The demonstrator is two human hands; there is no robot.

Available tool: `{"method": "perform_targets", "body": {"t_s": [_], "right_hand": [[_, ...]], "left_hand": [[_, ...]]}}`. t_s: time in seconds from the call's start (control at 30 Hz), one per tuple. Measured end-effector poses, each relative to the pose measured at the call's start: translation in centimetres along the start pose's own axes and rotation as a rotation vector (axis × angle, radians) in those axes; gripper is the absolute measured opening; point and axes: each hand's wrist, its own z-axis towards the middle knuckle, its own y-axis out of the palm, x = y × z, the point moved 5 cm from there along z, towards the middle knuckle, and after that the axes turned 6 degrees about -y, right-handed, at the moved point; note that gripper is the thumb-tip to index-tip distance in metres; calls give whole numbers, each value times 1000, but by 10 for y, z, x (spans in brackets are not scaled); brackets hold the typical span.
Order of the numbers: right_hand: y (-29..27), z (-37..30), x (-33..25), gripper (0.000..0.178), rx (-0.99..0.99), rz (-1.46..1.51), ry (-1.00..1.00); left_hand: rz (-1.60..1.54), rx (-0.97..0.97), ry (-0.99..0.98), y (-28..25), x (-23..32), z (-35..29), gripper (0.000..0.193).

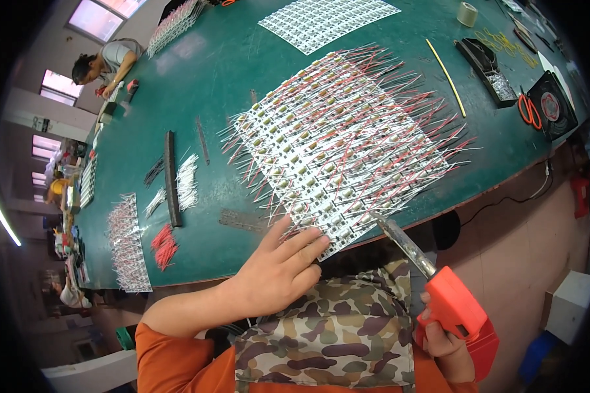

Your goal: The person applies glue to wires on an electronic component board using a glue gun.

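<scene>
A large white circuit board panel (334,175) lies on the green table, covered with rows of small components and many thin red and white wires that stick out past its edges. My left hand (272,268) rests palm down at the panel's near left corner, fingers stretched out over its edge. In my right hand (442,340) is a red-handled soldering iron (455,304). Its metal barrel slants up to the left, and the tip is at the panel's near edge among the wires. Whether the tip touches a joint, I cannot tell.
Left of the panel lie red wires (164,247), white wires (187,182), a dark bar (171,178) and a smaller wired panel (130,242). A bare panel (328,19) lies beyond. Orange-handled scissors (530,112), a black tray (486,72) and a small fan (552,106) stand right. Another person (115,59) works far left.
</scene>
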Motion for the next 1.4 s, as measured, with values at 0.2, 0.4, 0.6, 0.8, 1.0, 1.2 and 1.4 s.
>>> {"method": "perform_targets", "body": {"t_s": [0.2,0.4,0.6,0.8,1.0,1.2,1.4], "right_hand": [[-5,3,3,15,13,25,7],[2,11,2,35,-169,163,-46],[3,16,5,47,0,273,45],[15,46,2,48,74,322,38],[1,48,-11,48,226,259,-10],[-23,102,-2,46,339,396,-150],[-146,133,47,35,898,776,-68]], "left_hand": [[-77,20,-79,3,-7,-20,11],[-131,353,-393,-32,-43,-65,22],[-159,608,-756,-59,-143,-122,13],[-89,614,-853,-63,-207,-141,8],[100,533,-656,-46,-233,-119,11],[118,687,-761,-60,-204,-166,8],[-49,757,-519,-49,-176,-93,7]]}}
